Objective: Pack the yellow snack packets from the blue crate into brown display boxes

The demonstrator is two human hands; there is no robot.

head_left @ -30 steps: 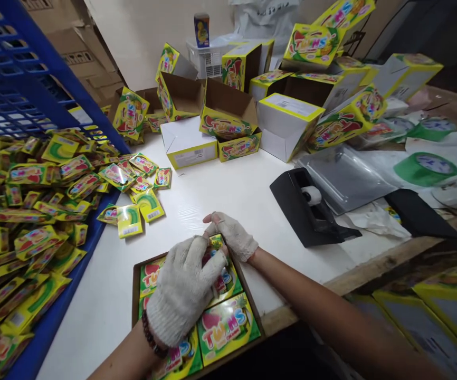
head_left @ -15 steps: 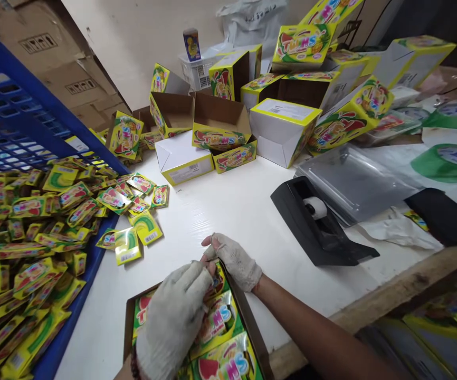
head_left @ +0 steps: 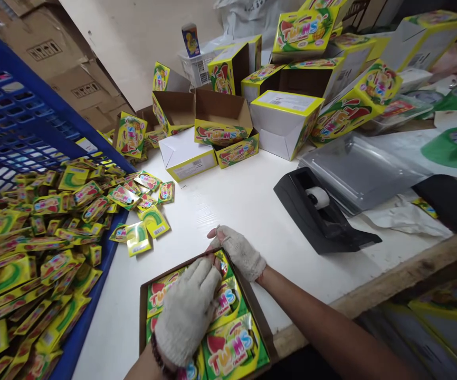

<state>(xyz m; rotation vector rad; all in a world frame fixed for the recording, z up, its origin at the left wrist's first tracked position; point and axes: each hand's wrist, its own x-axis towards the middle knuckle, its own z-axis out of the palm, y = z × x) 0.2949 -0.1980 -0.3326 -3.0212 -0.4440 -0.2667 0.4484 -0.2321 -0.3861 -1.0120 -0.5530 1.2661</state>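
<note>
Resting our left hand (head_left: 189,309), fingers outstretched together, over packs (head_left: 234,345) inside the carton (head_left: 143,314) on the tabletop (head_left: 236,195), we might dent them by pressing hard; whether our right hand (head_left: 239,252) pinches the far corner, we cannot tell.

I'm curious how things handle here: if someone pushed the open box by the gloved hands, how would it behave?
The box would probably slide rather than tip, being low and wide. Thin-walled and cardboard-looking, it may bend if squeezed. The packs lie close together inside, so they would likely move with it.
</note>
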